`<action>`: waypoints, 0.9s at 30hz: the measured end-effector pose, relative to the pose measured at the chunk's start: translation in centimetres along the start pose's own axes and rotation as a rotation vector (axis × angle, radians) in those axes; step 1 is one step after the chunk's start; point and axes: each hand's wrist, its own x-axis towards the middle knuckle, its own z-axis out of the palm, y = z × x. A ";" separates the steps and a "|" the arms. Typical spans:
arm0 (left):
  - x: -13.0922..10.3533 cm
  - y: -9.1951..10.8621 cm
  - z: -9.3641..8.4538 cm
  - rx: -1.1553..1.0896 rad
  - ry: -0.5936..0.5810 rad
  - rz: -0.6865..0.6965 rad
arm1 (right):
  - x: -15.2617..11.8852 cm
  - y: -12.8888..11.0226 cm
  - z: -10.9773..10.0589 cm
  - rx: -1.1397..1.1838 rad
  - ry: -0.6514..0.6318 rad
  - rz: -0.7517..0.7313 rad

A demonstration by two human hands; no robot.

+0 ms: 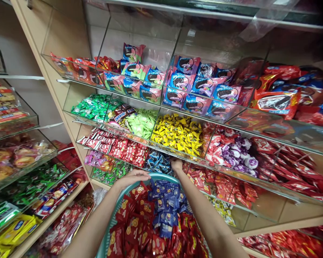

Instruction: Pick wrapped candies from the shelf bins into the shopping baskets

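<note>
A teal plastic basket [113, 222] fills the bottom centre, holding red packets [134, 225] with orange prints and blue packets [165, 200]. My left hand [133, 178] has its fingers wrapped over the basket's far left rim. My right hand [177, 165] reaches past the far right rim to the shelf, beside a bin of dark blue wrapped sweets [158, 163]. Its fingertips are hidden at the shelf's edge, so I cannot make out whether they hold anything.
Clear-walled shelves hold yellow sweets [177, 134], green sweets [93, 107], red packets [126, 148] and blue-pink snack packs [179, 80]. A wooden upright [52, 86] separates them from shelves of pastries [18, 156] at left. Glass shelf edges project above my right hand.
</note>
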 end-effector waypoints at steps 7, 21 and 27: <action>-0.1 0.2 0.1 0.033 0.005 0.000 | -2.7 -1.3 -3.9 0.144 0.105 -0.091; -0.1 -0.1 0.4 0.013 -0.017 -0.008 | -14.0 -7.2 -6.0 1.269 -0.150 0.422; 0.4 -1.1 0.0 0.145 -0.001 0.043 | -16.0 -7.7 -4.2 1.233 -0.272 0.398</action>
